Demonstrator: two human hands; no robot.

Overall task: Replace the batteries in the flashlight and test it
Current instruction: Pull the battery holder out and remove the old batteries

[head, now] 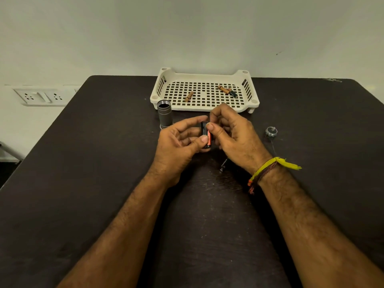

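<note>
My left hand holds a small black battery holder above the table, thumb and forefinger around it. My right hand pinches an orange battery that lies in the holder's side. The grey flashlight body stands upright with its threaded end open, just left of my hands. Its tail cap with a spring lies on the table to the right. A dark battery lies on the table under my right wrist, partly hidden.
A cream perforated tray sits at the table's far edge with a copper battery on its left side, another on its right and a dark battery beside that. The dark table meets a wall; sockets at left.
</note>
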